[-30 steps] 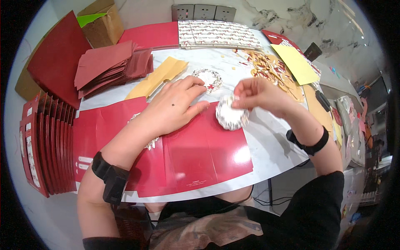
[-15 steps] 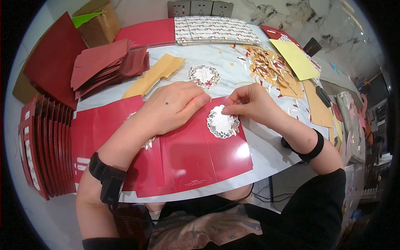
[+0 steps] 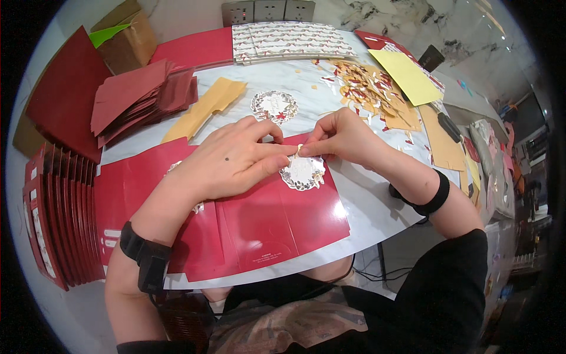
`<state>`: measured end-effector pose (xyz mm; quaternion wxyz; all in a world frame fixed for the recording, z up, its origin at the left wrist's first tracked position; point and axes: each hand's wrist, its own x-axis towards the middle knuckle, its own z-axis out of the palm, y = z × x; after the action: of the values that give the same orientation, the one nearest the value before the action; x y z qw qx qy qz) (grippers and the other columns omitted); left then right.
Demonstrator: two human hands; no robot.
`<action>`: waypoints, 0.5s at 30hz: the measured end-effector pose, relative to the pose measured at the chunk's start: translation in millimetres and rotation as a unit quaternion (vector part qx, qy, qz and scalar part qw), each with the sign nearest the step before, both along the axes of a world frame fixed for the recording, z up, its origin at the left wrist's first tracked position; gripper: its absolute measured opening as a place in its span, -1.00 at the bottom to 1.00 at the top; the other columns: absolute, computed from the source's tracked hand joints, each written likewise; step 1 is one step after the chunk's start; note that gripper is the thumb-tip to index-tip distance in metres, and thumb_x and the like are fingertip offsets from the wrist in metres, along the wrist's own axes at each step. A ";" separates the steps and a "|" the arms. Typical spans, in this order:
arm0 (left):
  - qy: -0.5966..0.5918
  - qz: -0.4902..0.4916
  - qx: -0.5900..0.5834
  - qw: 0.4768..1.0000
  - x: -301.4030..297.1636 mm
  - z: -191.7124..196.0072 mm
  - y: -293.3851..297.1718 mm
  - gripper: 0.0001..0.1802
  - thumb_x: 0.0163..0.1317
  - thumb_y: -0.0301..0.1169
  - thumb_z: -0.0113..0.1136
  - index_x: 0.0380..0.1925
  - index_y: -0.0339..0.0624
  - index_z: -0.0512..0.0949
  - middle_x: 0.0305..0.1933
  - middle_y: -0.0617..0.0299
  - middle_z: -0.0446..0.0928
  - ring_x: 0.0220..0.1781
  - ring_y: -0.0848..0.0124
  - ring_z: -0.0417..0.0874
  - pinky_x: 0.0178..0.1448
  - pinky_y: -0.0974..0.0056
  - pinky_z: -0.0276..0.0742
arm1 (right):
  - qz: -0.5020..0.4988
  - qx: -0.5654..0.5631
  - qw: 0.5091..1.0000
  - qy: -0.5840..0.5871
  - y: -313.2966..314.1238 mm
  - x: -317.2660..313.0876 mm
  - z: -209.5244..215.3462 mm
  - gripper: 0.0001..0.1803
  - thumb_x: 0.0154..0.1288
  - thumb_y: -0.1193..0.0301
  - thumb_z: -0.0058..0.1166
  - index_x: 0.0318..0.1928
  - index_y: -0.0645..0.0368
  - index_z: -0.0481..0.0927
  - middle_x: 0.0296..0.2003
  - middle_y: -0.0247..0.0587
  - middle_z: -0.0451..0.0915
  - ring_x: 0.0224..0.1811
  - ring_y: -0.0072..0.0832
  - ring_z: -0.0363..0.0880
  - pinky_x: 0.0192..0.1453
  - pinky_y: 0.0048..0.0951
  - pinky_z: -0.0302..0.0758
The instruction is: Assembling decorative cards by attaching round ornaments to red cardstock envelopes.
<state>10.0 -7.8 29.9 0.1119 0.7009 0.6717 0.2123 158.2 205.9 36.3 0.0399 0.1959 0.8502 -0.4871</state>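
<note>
Flat red card sheet lies beneath both hands, on the marble table. Left hand rests palm down on the sheet, fingers loosely curled, thumb and forefinger closed toward the right hand. Right hand is nearly shut, fingertips pinched on a small pale tab. The two hands meet at that tab. Round wreath sticker lies on the sheet directly below the meeting fingertips. A second wreath sticker lies just beyond the hands.
</note>
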 end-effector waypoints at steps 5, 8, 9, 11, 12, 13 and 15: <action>0.034 -0.002 -0.009 0.999 7.4 10.6 -1.0 -0.53 0.48 -0.09 -0.06 0.21 0.05 0.66 0.16 0.08 0.51 0.17 0.06 0.51 0.27 0.04 0.42 | 0.016 0.014 1.000 -0.019 0.7 -1.4 1.8 -0.75 0.15 0.40 0.52 -0.49 0.25 0.68 -0.56 -0.34 0.66 -0.56 -0.70 0.53 -0.50 -0.62 0.40; 0.059 -0.013 0.000 0.998 7.3 7.9 0.5 -0.55 0.44 -0.11 0.02 0.20 0.06 0.65 0.16 0.09 0.51 0.16 0.06 0.52 0.26 0.04 0.43 | 0.018 0.016 1.000 -0.020 2.6 -2.5 0.3 -0.74 0.14 0.40 0.52 -0.48 0.23 0.67 -0.55 -0.34 0.67 -0.56 -0.68 0.54 -0.51 -0.62 0.41; 0.060 -0.015 -0.001 0.998 7.8 7.3 0.5 -0.55 0.44 -0.11 0.02 0.20 0.06 0.65 0.16 0.09 0.51 0.16 0.06 0.52 0.26 0.04 0.43 | 0.017 0.022 0.999 -0.037 1.4 -3.3 2.9 -0.75 0.14 0.40 0.52 -0.47 0.23 0.66 -0.55 -0.33 0.67 -0.57 -0.67 0.55 -0.51 -0.61 0.41; 0.059 -0.011 0.018 0.998 9.5 5.9 0.1 -0.56 0.39 -0.13 0.08 0.19 0.05 0.65 0.16 0.09 0.51 0.16 0.06 0.53 0.25 0.04 0.43 | 0.014 0.027 0.998 -0.054 0.9 -4.7 4.9 -0.75 0.14 0.40 0.51 -0.47 0.22 0.65 -0.54 -0.33 0.67 -0.57 -0.66 0.55 -0.51 -0.61 0.42; 0.059 -0.016 0.019 0.998 9.6 5.9 0.1 -0.56 0.39 -0.13 0.08 0.19 0.05 0.65 0.16 0.09 0.51 0.16 0.06 0.53 0.25 0.04 0.43 | 0.019 0.028 0.997 -0.062 1.0 -4.4 5.9 -0.73 0.14 0.39 0.52 -0.47 0.21 0.64 -0.54 -0.32 0.66 -0.56 -0.65 0.56 -0.50 -0.61 0.43; 0.067 -0.015 0.017 0.998 9.6 5.9 -0.2 -0.56 0.38 -0.13 0.09 0.19 0.05 0.65 0.16 0.09 0.51 0.15 0.06 0.54 0.25 0.04 0.44 | 0.025 0.029 0.997 -0.070 1.6 -4.4 6.9 -0.72 0.13 0.38 0.52 -0.47 0.21 0.63 -0.53 -0.32 0.66 -0.55 -0.64 0.57 -0.48 -0.61 0.45; 0.079 -0.019 0.013 0.997 10.1 7.6 0.3 -0.55 0.37 -0.13 0.10 0.19 0.04 0.64 0.16 0.09 0.52 0.14 0.06 0.54 0.24 0.04 0.45 | 0.023 -0.008 0.998 -0.062 7.2 -6.3 5.2 -0.72 0.12 0.37 0.53 -0.45 0.22 0.64 -0.50 -0.33 0.66 -0.54 -0.64 0.57 -0.47 -0.61 0.46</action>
<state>20.1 -7.5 37.5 0.0535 0.7293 0.6625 0.1624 151.9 213.1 41.5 0.1055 0.2062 0.8463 -0.4798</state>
